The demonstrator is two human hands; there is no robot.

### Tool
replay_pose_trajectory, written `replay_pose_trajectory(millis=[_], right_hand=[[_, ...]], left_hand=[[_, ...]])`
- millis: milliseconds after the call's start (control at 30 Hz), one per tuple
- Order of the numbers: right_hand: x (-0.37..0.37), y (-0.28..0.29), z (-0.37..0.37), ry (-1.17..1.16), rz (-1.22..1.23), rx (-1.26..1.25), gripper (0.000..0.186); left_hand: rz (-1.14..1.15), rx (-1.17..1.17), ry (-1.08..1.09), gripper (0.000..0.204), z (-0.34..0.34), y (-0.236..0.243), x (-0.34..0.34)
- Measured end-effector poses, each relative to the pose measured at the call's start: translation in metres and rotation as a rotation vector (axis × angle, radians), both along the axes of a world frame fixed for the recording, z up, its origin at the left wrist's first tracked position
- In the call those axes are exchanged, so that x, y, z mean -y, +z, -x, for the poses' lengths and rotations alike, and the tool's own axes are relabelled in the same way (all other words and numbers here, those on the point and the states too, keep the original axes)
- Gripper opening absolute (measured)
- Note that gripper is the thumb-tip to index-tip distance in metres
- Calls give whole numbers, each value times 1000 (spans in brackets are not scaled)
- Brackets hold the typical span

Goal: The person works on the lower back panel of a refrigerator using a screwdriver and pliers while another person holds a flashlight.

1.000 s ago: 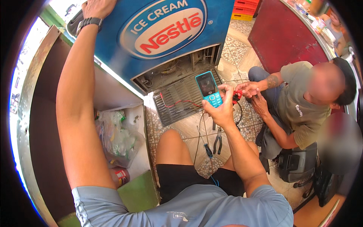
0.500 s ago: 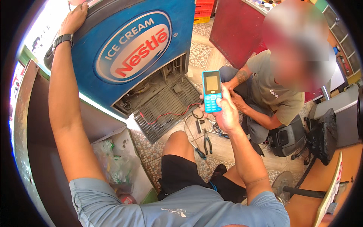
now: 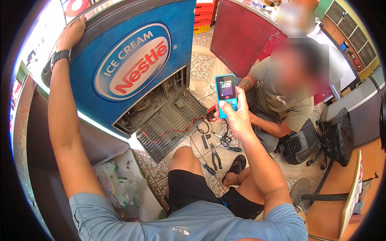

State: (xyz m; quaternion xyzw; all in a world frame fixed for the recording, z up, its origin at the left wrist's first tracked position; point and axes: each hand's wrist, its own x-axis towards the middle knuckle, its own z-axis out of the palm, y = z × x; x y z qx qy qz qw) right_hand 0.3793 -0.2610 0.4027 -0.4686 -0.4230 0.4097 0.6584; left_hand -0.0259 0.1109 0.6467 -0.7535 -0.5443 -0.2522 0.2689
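My right hand (image 3: 237, 114) holds a small blue keypad phone (image 3: 226, 95) upright in front of me. The thumb lies on the upper keys, and the screen is lit. High at the left, my left hand (image 3: 72, 34) rests on the dark top rim of a blue ice-cream freezer (image 3: 183, 30), fingers laid along the edge. The freezer's lower panel is off, showing a dusty compartment. A slatted grille (image 3: 169, 124) lies in front of it, with a red wire (image 3: 173, 134) across it.
Pliers (image 3: 216, 156), scissors (image 3: 225, 139) and screwdrivers lie on the tiled floor by my feet. A person in a drab T-shirt (image 3: 281, 96) crouches at the right, beside a black case (image 3: 298, 140). Plastic bags (image 3: 120, 184) sit at the lower left.
The phone's screen has gone from blank to lit, and my right thumb has shifted left across the keys. My right foot shows more fully. My left hand stays on the freezer rim.
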Motion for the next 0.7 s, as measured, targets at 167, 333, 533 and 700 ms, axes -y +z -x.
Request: replay_pose_trajectory(millis=[167,333,533,700], right_hand=[[-14,-7,-12,-42,-10,-15,52],[-25,-17,-19,55,-28,-42,62],[-28,-26,-31,274,-70,-67,85],[-34,-22,-35,242,-112,-50,71]], left_hand=[[61,81,102,64,-13,-3,8],[100,87,112,64,-12,3,15],[119,80,176,61,-19,6,20],[104,61,195,60,-20,8,20]])
